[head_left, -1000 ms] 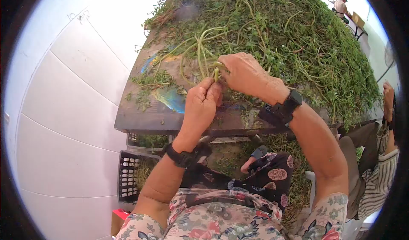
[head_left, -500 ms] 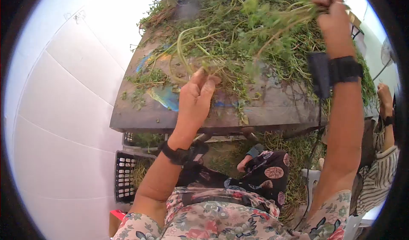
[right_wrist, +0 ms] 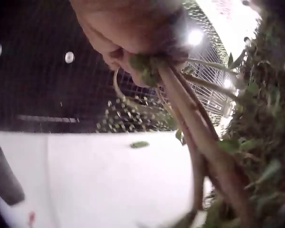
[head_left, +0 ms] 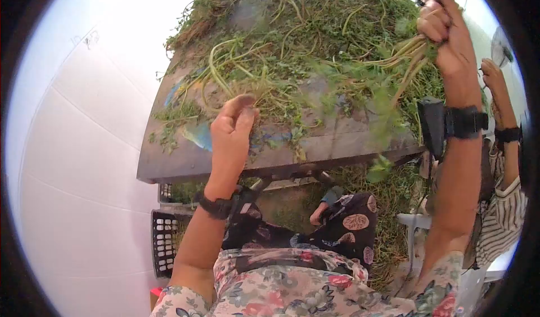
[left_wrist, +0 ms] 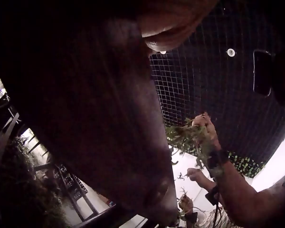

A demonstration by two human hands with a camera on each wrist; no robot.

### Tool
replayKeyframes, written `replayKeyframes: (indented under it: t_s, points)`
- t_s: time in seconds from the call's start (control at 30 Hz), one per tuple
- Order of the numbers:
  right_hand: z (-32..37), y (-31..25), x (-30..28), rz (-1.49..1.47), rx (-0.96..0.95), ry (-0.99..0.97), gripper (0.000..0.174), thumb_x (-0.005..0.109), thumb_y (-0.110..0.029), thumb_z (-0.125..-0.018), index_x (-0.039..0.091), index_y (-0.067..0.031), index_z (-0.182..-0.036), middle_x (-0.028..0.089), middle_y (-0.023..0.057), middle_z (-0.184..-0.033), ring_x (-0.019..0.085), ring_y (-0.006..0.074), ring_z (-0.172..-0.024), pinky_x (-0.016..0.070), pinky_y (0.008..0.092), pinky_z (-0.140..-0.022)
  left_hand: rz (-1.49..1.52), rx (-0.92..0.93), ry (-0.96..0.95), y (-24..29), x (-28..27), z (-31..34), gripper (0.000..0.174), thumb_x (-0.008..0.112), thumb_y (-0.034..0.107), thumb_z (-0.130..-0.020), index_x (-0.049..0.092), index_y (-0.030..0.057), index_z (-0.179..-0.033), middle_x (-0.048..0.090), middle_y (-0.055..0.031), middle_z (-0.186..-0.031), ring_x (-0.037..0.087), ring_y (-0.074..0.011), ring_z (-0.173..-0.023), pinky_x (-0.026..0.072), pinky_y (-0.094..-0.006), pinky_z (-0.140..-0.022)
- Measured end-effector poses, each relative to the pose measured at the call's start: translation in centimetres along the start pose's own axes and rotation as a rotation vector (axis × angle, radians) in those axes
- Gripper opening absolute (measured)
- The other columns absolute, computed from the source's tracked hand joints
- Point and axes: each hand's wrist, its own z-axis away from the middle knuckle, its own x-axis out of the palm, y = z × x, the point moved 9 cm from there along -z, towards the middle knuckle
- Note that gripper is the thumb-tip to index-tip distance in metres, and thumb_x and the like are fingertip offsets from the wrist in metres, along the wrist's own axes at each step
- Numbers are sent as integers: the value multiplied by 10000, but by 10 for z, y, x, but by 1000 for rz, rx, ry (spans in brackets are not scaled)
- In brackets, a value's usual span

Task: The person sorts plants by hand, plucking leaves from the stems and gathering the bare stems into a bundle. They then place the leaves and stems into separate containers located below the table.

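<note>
Raised over the right side of the pile, my right hand [head_left: 451, 44] grips a bunch of long stems [head_left: 413, 50] with leafy ends that hang blurred over the table edge. Up close in the right wrist view, thick stems [right_wrist: 199, 128] come down from beneath the curled fingers of that hand [right_wrist: 133, 28]. Near the front left of the table, my left hand [head_left: 232, 128] pinches pale green plant stems [head_left: 214, 64] between thumb and forefinger. Only part of the left hand [left_wrist: 180, 23] shows in its dark wrist view.
A heap of leafy greens [head_left: 332, 24] covers much of the wooden table [head_left: 174, 162]. Black perforated crates [head_left: 164, 241] stand below at left. Plant scraps [head_left: 388, 232] litter the floor. At right, another person's arm [head_left: 503, 100] and striped sleeve [head_left: 506, 221] are close by.
My right hand has left the left hand's side and swung up to the right, carrying a bunch of stems. The left hand stays near the front, slightly further left in view.
</note>
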Motion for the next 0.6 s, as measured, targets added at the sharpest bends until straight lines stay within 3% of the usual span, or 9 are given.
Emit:
replayKeyframes:
  t_s: [0.07, 0.13, 0.27, 0.37, 0.47, 0.5, 0.57, 0.6]
  points:
    - [23, -47, 4, -132, -230, -99, 189, 448, 15, -823, 365, -88, -688, 293, -24, -552, 257, 76, -452, 244, 223, -440, 55, -18, 54, -6, -7, 5, 211, 503, 113, -868, 551, -22, -1023, 590, -23, -942, 542, -92, -832, 425, -220, -777]
    - [46, -69, 12, -198, -294, -217, 147, 450, -42, -839, 396, -90, -711, 302, -29, -548, 253, 74, -443, 236, 227, -428, -17, -20, 45, -6, -10, 9, 198, 489, 94, -869, 557, -18, -1018, 590, -20, -944, 542, -93, -830, 423, -219, -774]
    - [94, -93, 34, -125, -162, -513, 225, 493, -266, -870, 474, -112, -708, 334, -38, -520, 242, 71, -416, 206, 230, -375, -188, -25, -91, 0, 4, 6, 264, 540, 126, -822, 550, -35, -1030, 601, -103, -965, 551, -152, -884, 419, -269, -801]
    - [130, -72, 52, -209, -271, -405, 227, 525, -299, -869, 517, -97, -766, 380, -32, -512, 272, 76, -396, 246, 236, -361, -537, 54, -226, 2, 15, 2, 304, 558, 122, -785, 548, -20, -1053, 568, -168, -1062, 513, -258, -1050, 368, -335, -909]
    - [144, -46, 45, -240, -299, -281, 164, 522, -240, -859, 512, -81, -822, 396, -29, -521, 285, 78, -388, 268, 247, -363, -782, 274, 171, -3, -26, -17, 336, 564, 119, -756, 551, 12, -1074, 521, -200, -1142, 418, -314, -1171, 300, -376, -976]
    - [146, -39, 40, -202, -265, -255, 128, 506, -204, -856, 494, -78, -836, 392, -28, -531, 279, 76, -386, 268, 247, -369, -758, 324, 186, 1, -28, -15, 326, 557, 115, -762, 551, 14, -1072, 527, -195, -1135, 434, -308, -1155, 310, -369, -969]
    - [156, -13, 45, -239, -348, 38, 130, 427, -36, -849, 381, -85, -739, 302, -23, -496, 234, 74, -380, 267, 221, -413, -702, 414, 204, 33, -22, -2, 307, 542, 108, -773, 552, 20, -1067, 538, -185, -1121, 466, -296, -1123, 331, -354, -953]
    - [154, -4, 46, -233, -303, -16, 150, 435, -79, -868, 383, -91, -728, 309, -24, -465, 252, 68, -347, 255, 215, -355, -629, 423, 133, 43, -11, 6, 285, 536, 99, -777, 559, 20, -1050, 555, -176, -1089, 494, -290, -1083, 355, -343, -926]
